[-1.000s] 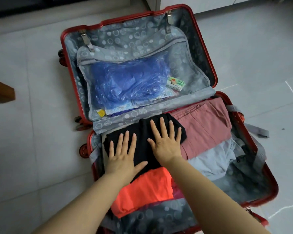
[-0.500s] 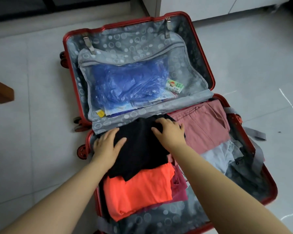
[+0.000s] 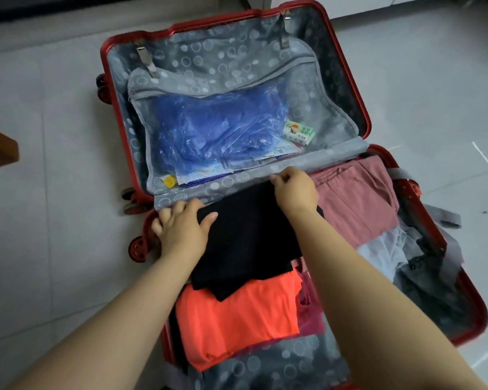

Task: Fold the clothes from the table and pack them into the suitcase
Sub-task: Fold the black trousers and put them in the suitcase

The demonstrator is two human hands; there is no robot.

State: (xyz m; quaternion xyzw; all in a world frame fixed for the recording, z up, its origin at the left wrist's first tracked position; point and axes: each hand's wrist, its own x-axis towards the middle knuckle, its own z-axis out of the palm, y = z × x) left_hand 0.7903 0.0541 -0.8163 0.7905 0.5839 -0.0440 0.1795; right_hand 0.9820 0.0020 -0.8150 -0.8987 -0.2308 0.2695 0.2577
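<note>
Corners decide whether this layer lies flat, so I start at the left. My left grip (image 3: pixel 181 232) is wrapped over the far-left corner of the black garment (image 3: pixel 245 237), thumb on top and fingers curled down over its edge, beside the left wall of the suitcase (image 3: pixel 472 327). I judge the job here is to push that corner down between cloth and wall, not merely press on it, so the fold does not spring open. The black garment lies in the near half, at the hinge end, its near edge overlapping the orange garment (image 3: pixel 237 319). I should slide it rather than lift it, or the orange piece beneath may drag and rumple. Further right, my right grip (image 3: pixel 293 190) pinches the garment's far edge just where it meets the grey lining flap (image 3: pixel 335 153) of the lid. I would draw that edge taut toward the hinge, catching only the black cloth and not the flap. Right of that, the pink trousers (image 3: pixel 355 198) lie touching the black garment, so the line between them wants smoothing without shoving them aside. Beyond, a pale blue garment (image 3: pixel 383 251) sits loose and rumpled, and I reckon it needs tidying next.
</note>
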